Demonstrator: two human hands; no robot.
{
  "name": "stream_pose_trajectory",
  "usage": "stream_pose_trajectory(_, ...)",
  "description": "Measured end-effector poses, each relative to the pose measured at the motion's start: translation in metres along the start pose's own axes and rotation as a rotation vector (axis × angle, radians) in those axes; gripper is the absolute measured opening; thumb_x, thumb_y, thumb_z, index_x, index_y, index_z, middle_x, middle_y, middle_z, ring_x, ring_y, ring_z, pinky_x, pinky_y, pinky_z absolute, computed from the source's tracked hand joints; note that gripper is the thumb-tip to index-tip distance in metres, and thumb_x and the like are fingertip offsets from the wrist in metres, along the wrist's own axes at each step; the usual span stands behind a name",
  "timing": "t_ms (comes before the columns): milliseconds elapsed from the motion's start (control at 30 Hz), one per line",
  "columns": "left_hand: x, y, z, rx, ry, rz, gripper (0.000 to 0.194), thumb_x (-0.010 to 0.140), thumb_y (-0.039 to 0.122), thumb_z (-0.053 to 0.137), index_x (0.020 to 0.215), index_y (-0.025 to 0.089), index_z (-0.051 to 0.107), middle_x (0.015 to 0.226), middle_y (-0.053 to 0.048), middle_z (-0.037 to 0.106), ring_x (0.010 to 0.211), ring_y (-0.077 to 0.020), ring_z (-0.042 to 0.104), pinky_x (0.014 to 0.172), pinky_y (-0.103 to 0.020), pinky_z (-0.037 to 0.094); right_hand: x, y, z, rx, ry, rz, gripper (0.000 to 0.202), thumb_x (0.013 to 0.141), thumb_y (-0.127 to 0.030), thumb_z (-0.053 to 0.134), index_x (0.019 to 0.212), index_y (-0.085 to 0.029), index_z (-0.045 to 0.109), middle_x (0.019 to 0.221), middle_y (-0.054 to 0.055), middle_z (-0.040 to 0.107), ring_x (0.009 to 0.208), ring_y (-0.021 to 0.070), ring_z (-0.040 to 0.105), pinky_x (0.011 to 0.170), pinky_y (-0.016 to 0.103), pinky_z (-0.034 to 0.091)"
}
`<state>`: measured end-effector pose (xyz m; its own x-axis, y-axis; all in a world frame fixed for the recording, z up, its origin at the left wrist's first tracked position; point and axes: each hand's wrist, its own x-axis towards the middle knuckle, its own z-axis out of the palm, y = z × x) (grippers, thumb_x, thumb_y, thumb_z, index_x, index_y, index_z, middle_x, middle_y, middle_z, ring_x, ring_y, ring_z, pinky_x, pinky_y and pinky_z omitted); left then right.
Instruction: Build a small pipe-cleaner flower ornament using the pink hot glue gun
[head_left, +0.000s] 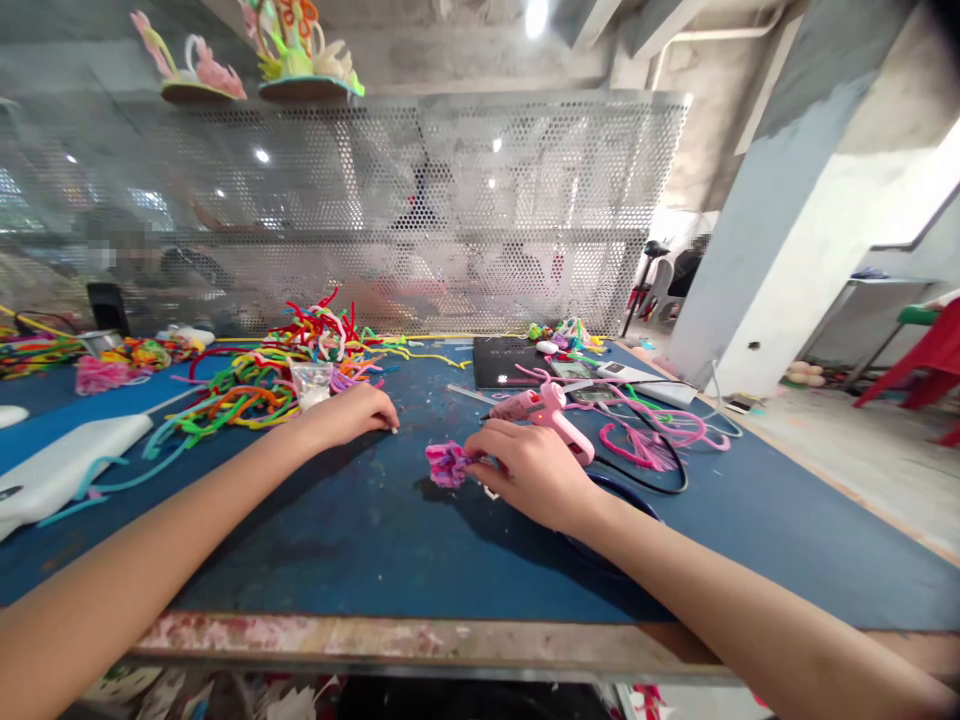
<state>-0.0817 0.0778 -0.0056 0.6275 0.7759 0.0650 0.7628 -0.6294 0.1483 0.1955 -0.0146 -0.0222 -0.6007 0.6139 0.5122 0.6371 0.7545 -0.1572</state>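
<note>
Near the middle of the blue table, my right hand (525,470) is closed on a small pink and purple fuzzy piece (448,465), which sticks out to the left of the fingertips. My left hand (356,412) rests farther back and to the left, its fingers bent down and together at the tabletop. A tiny whitish bit (394,430) shows at its fingertips; whether it is gripped is too small to tell. Just behind my right hand lies a pink glue gun (559,415). A small clear bag (311,383) is beside my left hand.
Tangled coloured pipe cleaners (247,390) lie at the back left, near a white power bank (71,465). Pink strands (641,445) and a black cable (679,470) lie on the right. A black box (499,362) stands before the perforated metal screen (420,220).
</note>
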Motion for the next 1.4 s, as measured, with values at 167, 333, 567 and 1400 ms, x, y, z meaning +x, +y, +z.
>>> stream_pose_trajectory(167,-0.001,0.009,-0.001,0.015,0.064,-0.036,0.018,0.072,0.013,0.054,0.07,0.02,0.07,0.074,-0.002,0.072,0.071,-0.0163,0.066,0.07,-0.024,0.046,0.0,0.001,0.0,0.021,0.027,0.006,0.01,0.085,-0.024,0.058,0.09,-0.018,0.065,0.085,0.003,0.068,0.073,0.0137,0.061,0.061,0.023,0.036)
stream_pose_trajectory(333,-0.001,0.057,-0.009,-0.487,0.513,-0.081,0.01,0.077,0.026,0.057,0.08,0.016,0.062,0.075,-0.001,0.067,0.057,-0.0116,0.059,0.06,-0.025,0.049,0.002,0.004,0.002,0.151,0.062,0.092,0.009,0.084,-0.023,0.06,0.088,-0.017,0.064,0.084,0.003,0.067,0.068,0.0119,0.057,0.061,0.023,0.038)
stream_pose_trajectory(567,-0.018,0.121,-0.001,-0.62,0.678,0.107,0.013,0.084,0.031,0.058,0.087,0.019,0.06,0.086,-0.003,0.065,0.078,-0.0136,0.061,0.072,-0.025,0.051,0.004,0.003,-0.001,0.425,0.098,0.2,0.01,0.082,-0.026,0.061,0.082,-0.016,0.064,0.07,0.0,0.061,0.058,0.0093,0.049,0.056,0.022,0.036)
stream_pose_trajectory(1400,-0.013,0.095,0.009,-0.629,0.383,0.257,0.007,0.078,0.02,0.066,0.083,0.019,0.071,0.086,-0.004,0.066,0.082,-0.0145,0.064,0.075,-0.025,0.051,0.005,0.007,0.005,0.63,0.063,0.252,0.02,0.08,-0.035,0.062,0.081,-0.015,0.064,0.062,-0.002,0.055,0.056,0.0082,0.046,0.051,0.021,0.034)
